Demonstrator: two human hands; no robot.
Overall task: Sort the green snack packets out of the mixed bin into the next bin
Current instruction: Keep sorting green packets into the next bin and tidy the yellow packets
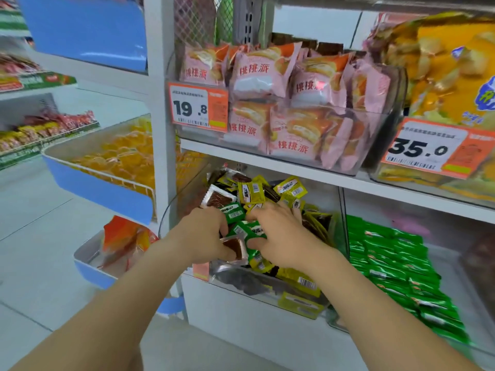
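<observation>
L hand (206,236) grips brown pkt (237,249), R hand (280,236) unclear

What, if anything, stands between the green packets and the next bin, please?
Only the clear walls between the mixed bin and next bin; the green packets in the right hand must pass over them, under the shelf. The left hand holds a brown packet.
</observation>
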